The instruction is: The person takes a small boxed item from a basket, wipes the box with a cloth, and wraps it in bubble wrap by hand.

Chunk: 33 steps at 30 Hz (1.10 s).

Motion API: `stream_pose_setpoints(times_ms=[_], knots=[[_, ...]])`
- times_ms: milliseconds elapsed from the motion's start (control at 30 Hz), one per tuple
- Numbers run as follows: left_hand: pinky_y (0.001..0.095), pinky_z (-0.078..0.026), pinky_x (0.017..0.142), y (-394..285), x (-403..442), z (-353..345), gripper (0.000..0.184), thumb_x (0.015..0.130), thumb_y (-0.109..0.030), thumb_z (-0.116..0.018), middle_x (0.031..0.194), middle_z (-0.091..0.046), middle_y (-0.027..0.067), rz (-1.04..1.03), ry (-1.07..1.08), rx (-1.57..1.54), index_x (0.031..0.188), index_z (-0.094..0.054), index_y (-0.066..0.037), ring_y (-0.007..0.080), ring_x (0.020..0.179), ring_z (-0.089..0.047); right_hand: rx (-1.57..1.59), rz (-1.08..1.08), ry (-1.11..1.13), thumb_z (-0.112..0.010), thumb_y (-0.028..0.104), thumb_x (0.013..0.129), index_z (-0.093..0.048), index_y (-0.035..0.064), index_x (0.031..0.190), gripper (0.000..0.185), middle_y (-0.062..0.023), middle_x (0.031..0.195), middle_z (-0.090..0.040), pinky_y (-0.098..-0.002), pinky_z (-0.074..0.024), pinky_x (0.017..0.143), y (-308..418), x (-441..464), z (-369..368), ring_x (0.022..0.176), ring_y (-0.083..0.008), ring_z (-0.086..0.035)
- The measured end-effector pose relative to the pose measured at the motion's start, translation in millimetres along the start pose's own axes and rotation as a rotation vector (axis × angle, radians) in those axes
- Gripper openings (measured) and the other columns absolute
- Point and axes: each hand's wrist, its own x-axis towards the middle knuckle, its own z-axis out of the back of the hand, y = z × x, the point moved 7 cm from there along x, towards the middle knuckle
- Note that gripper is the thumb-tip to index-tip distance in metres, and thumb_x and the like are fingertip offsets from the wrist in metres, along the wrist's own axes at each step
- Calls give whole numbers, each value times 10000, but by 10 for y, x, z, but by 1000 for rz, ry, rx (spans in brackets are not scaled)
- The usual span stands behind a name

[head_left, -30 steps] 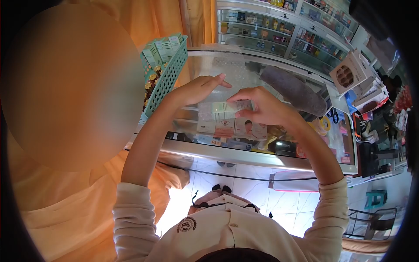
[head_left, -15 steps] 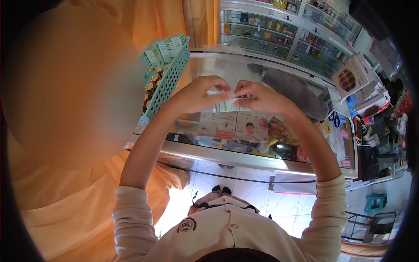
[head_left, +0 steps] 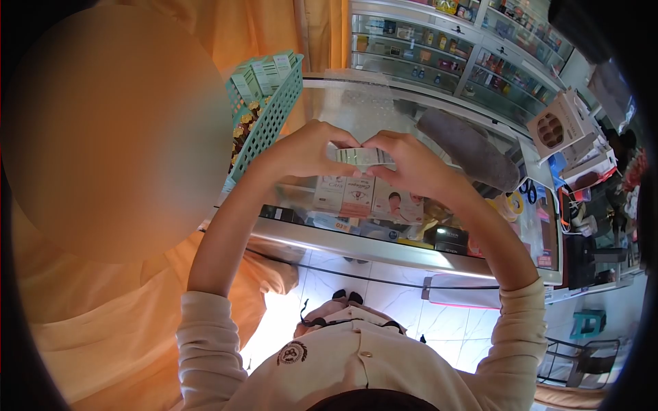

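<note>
Two hands hold a small box over a glass surface, just above the centre of the frame.

The left hand and right hand take it from opposite ends, thumbs on the near side, fingers on the far; each grip is narrow, closed to about the box's thickness, a paired hold that likely keeps it steady and its upper side in view. At upper left, a green basket keeps pale cartons grouped, probably within easy reach. A grey roll lies right of centre, apparently out of the hands' way.
</note>
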Motion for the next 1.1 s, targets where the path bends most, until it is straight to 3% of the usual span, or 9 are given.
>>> stream_pose_setpoints(times_ms=[100, 167, 300, 367, 467, 700, 767, 867, 1100], knots=[[334, -480, 900, -35, -1, 41, 384, 841, -249, -706, 1058, -687, 148, -32, 81, -64, 1101, -653, 28, 227, 1000, -643, -8, 13, -45, -705, 101, 772, -629, 1, 1072, 325, -177, 1005, -636, -418, -505, 819, -31, -55, -15, 947, -352, -617], [334, -456, 950, 136, 52, 135, 405, 966, -321, -529, 1112, -671, 147, 31, -99, -229, 1152, -631, 24, 234, 1052, -624, -70, 43, -68, -708, 114, 774, -626, -4, 1083, 340, -167, 1017, -627, -420, -505, 821, 1, -82, -34, 940, -352, -618], [348, -395, 1031, 207, 169, 109, 554, 1017, -440, -351, 1197, -635, 158, 13, -114, -164, 1216, -603, 12, 255, 1161, -570, -70, 22, -42, -706, 112, 794, -612, -5, 1136, 373, -157, 1061, -620, -405, -488, 830, 11, -87, -38, 957, -349, -599], [358, -318, 1095, 385, 192, 21, 700, 1000, -558, -244, 1277, -589, 165, 191, -42, -146, 1249, -591, -3, 265, 1265, -488, -86, 21, -47, -707, 109, 792, -609, -6, 1148, 387, -161, 1041, -621, -399, -490, 819, 17, -105, -36, 944, -349, -603], [357, -275, 1121, 475, 184, 5, 774, 985, -602, -161, 1334, -550, 155, 253, -41, -150, 1295, -558, -15, 265, 1316, -435, -47, 23, -18, -711, 111, 792, -603, -5, 1169, 408, -175, 1009, -635, -395, -494, 798, 4, -95, -18, 897, -355, -614], [347, -252, 1131, 600, 210, -28, 790, 984, -606, -138, 1336, -549, 146, 258, -58, -273, 1341, -504, -5, 261, 1317, -431, 194, -60, -28, -708, 131, 814, -611, -29, 1002, 265, -223, 966, -667, -415, -506, 802, -118, -6, 28, 894, -391, -643], [342, -250, 1133, 616, 207, -42, 798, 986, -602, -127, 1343, -541, 150, 233, -72, -281, 1338, -501, 8, 256, 1317, -432, 210, -59, 10, -713, 67, 817, -598, -17, 1015, 243, -166, 962, -676, -329, -502, 767, -182, 18, -2, 911, -244, -663], [340, -245, 1135, 621, 203, -43, 802, 987, -598, -118, 1349, -534, 155, 238, -78, -298, 1337, -497, 16, 252, 1320, -429, 315, -98, 59, -716, 75, 817, -608, -11, 1036, 259, -143, 946, -681, -323, -501, 785, -302, 71, -27, 901, -224, -658], [338, -250, 1136, 632, 220, -50, 807, 988, -595, -106, 1347, -532, 161, 226, -57, -311, 1341, -484, 24, 253, 1325, -428, 213, 4, -37, -715, 161, 828, -668, -18, 961, 228, -146, 879, -640, -339, -502, 756, -348, 146, 28, 829, -276, -637]])
